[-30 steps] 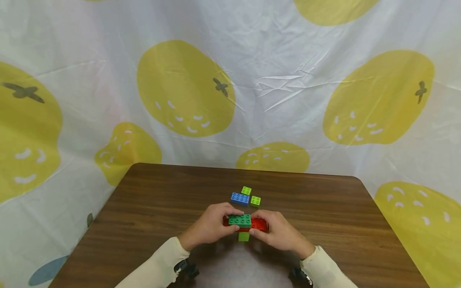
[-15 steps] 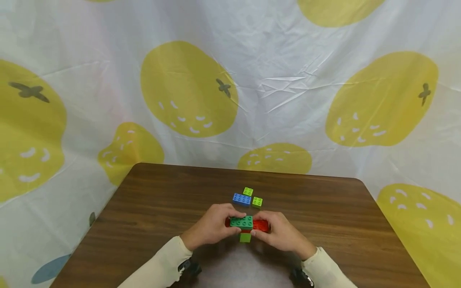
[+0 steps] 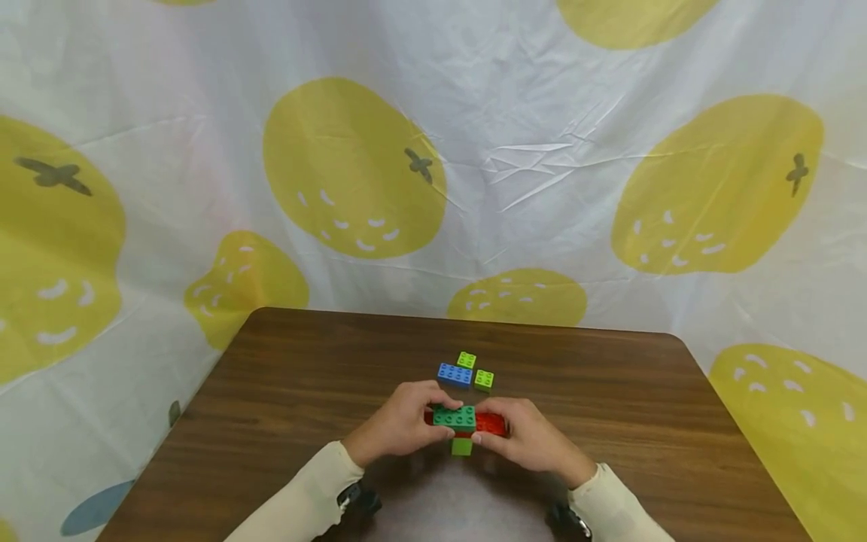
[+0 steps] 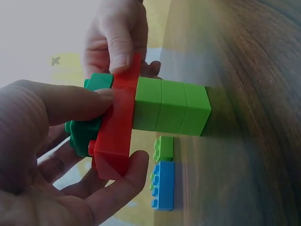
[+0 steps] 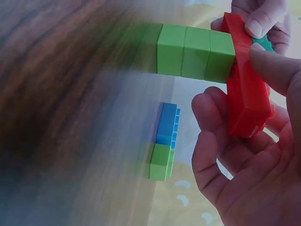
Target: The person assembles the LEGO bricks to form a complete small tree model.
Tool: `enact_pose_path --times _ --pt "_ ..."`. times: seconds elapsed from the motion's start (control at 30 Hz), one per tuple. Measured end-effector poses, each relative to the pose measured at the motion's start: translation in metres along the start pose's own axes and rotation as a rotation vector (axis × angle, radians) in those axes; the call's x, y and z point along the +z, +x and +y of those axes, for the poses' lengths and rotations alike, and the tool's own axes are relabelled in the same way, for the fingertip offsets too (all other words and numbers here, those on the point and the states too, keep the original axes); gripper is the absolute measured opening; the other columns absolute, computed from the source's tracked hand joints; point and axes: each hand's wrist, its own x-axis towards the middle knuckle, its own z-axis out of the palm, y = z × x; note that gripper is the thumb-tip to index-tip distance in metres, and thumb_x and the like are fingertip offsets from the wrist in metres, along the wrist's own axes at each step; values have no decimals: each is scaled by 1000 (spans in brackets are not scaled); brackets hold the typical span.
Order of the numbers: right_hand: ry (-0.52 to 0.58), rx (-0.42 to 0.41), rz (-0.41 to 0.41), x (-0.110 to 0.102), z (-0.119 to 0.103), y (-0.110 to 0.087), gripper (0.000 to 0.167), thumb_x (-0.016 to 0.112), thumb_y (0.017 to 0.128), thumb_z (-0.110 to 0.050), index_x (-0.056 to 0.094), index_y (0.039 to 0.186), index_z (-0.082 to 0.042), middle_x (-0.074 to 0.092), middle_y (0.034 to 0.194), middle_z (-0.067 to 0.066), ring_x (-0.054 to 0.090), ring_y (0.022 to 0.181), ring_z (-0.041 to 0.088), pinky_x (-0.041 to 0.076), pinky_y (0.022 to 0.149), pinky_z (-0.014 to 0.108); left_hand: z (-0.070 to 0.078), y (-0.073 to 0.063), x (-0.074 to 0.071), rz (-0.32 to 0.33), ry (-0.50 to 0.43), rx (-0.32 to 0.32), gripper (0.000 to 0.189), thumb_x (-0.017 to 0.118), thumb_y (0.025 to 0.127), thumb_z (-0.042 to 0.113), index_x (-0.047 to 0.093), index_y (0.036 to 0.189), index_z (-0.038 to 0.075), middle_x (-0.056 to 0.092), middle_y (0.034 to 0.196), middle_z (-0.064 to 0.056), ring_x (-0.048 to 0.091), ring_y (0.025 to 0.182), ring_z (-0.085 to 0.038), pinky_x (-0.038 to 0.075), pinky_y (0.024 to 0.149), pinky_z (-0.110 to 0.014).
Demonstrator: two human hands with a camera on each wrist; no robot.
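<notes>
Three lime-green toy building bricks (image 4: 161,106) form an upright column on the table. Across its top lies a layer of red bricks (image 5: 249,101), overhanging both sides. A dark green brick (image 3: 455,418) sits on the red layer, toward the left. My left hand (image 3: 398,423) pinches the dark green brick, its thumb in front at the seam with the red layer and fingers behind. The red layer's right end is pinched by my right hand (image 3: 530,435), thumb on the near face; its lower fingers curl loosely beneath.
Beyond the column lie a blue brick (image 3: 454,374) and two small lime bricks, one behind (image 3: 466,360) and one at its right (image 3: 484,379). The brown wooden table (image 3: 325,369) ends at a curtain (image 3: 521,203) with yellow fruit prints.
Both hands stay on the bricks with almost the same grip. The head view shifts slightly; no brick visibly changes place on the table.
</notes>
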Motion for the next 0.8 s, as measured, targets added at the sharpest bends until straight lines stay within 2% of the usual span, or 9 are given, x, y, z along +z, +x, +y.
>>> enact_pose_path --times 0.2,0.37,0.5,0.67,0.8 --pt "-1 -5 -15 -5 0 3 26 75 99 -41 73 117 -22 68 88 -13 55 68 0 51 57 23 -1 -1 0 5 0 -3 33 89 86 19 81 118 15 70 102 4 60 83 -10 53 72 -20" --pt "13 -1 20 -13 0 6 21 72 102 -36 75 117 -22 75 94 -12 59 67 2 52 58 24 -2 0 0 3 -13 -18 35 89 87 20 80 121 16 70 103 4 62 86 -12 54 74 -20" --pt "33 23 51 -20 2 12 25 71 103 -32 76 118 -13 77 97 -7 65 74 5 56 64 25 -2 1 -1 2 -19 -22 36 89 87 21 79 121 17 72 106 4 62 89 -8 56 79 -23" --pt "-8 61 105 -21 12 25 28 77 99 -28 76 118 -8 76 98 -4 68 83 9 58 71 28 0 0 -4 -13 -17 -32 36 88 88 23 78 123 20 73 112 4 61 92 -6 57 84 -26" --pt "-68 89 170 -17 26 35 30 80 95 -24 76 119 -7 77 107 4 70 92 20 59 82 40 0 -2 -2 -3 -16 -16 38 87 89 23 77 125 20 73 115 4 61 92 -6 56 84 -25"
